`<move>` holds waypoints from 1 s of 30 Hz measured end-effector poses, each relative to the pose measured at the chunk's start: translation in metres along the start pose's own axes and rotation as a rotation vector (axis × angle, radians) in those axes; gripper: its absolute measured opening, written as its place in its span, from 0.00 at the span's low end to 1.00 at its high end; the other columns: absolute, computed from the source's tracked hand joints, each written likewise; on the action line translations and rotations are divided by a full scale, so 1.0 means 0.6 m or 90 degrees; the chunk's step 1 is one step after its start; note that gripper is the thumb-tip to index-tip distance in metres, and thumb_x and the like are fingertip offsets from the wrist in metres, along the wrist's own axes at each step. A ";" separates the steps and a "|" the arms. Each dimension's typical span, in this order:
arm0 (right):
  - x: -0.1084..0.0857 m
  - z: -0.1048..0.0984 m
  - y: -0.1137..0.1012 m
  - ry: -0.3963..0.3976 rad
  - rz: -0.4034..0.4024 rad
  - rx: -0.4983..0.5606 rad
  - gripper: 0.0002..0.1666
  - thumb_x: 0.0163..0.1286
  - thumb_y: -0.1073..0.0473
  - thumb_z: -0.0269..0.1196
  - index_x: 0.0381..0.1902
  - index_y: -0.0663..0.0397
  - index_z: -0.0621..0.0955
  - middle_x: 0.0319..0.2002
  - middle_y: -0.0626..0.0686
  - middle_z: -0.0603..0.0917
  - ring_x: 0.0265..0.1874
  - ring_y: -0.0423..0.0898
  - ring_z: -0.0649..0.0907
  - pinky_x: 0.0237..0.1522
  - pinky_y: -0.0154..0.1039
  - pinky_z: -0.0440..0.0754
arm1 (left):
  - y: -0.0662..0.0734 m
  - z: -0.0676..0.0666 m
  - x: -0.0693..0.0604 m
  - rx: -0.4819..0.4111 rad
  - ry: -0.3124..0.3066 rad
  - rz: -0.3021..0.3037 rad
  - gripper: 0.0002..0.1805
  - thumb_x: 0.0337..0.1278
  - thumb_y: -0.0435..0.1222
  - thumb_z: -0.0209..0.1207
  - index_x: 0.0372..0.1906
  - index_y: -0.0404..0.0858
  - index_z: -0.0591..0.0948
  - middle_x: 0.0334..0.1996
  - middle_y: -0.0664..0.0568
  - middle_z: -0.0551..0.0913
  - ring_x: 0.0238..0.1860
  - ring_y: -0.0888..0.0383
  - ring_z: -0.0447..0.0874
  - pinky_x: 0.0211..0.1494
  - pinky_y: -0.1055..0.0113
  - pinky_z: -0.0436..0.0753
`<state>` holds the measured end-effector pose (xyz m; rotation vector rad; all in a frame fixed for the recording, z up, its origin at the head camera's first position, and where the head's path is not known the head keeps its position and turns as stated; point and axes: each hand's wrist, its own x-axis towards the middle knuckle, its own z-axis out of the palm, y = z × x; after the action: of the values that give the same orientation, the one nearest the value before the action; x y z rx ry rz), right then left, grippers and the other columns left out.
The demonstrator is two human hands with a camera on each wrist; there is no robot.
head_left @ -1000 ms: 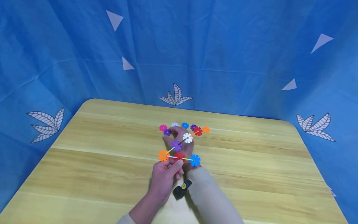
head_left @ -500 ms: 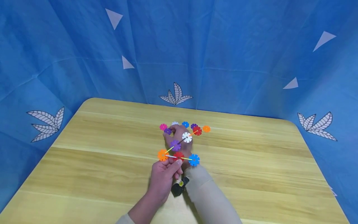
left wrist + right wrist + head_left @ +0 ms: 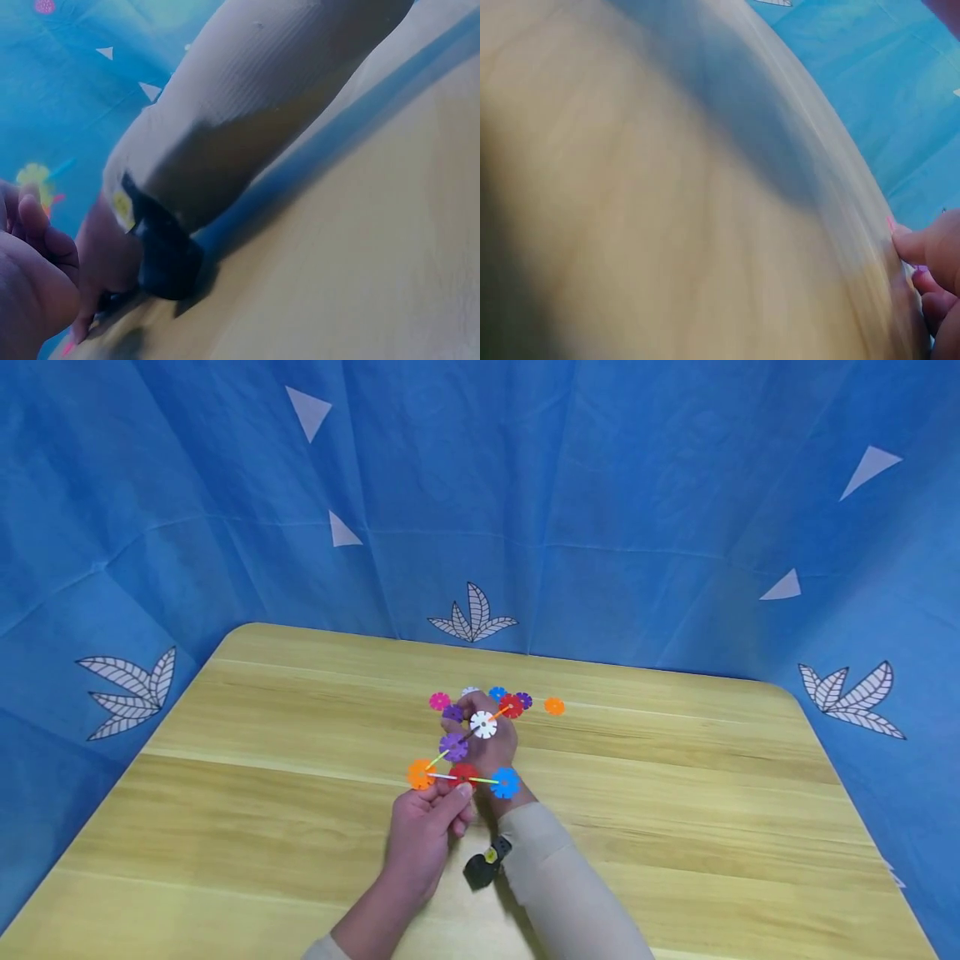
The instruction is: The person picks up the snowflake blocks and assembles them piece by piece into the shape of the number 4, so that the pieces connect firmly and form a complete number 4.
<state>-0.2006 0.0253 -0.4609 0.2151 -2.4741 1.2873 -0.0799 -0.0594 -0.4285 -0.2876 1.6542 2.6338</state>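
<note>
My left hand (image 3: 423, 831) pinches a red snowflake disc (image 3: 463, 775) between thumb and fingers. It is part of a chain of toothed discs joined by thin sticks. An orange disc (image 3: 422, 774) and a blue disc (image 3: 505, 783) flank it; from the orange one the chain runs through a purple disc (image 3: 453, 747) and a white disc (image 3: 483, 724) to another red disc (image 3: 511, 706). Behind this chain my right hand (image 3: 495, 748), partly covered by it, has thumb and fingers at a loose purple disc (image 3: 452, 713). Purple shows between those fingers (image 3: 928, 285) in the right wrist view.
Along the back of the wooden table (image 3: 712, 793) lie more loose discs: a pink disc (image 3: 440, 701), a pale disc (image 3: 469, 692), a blue disc (image 3: 497, 693), a dark purple disc (image 3: 525, 700) and an orange disc (image 3: 554, 706). A blue curtain (image 3: 637, 527) hangs behind.
My left hand and its chain have shifted a little to the left. The right hand stays over the table, its thumb and fingers now closer about the loose purple disc.
</note>
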 end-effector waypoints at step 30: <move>-0.034 -0.126 0.036 -0.089 0.220 0.104 0.12 0.55 0.62 0.77 0.35 0.55 0.85 0.28 0.50 0.84 0.28 0.46 0.84 0.28 0.38 0.84 | 0.032 -0.051 0.003 -0.003 0.081 -0.004 0.08 0.63 0.26 0.62 0.32 0.22 0.78 0.21 0.43 0.79 0.20 0.59 0.73 0.25 0.74 0.76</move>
<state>-0.1706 0.0992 -0.4447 -0.0925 -2.6060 1.6675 -0.0792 -0.0951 -0.4246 -0.4687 1.6785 2.6666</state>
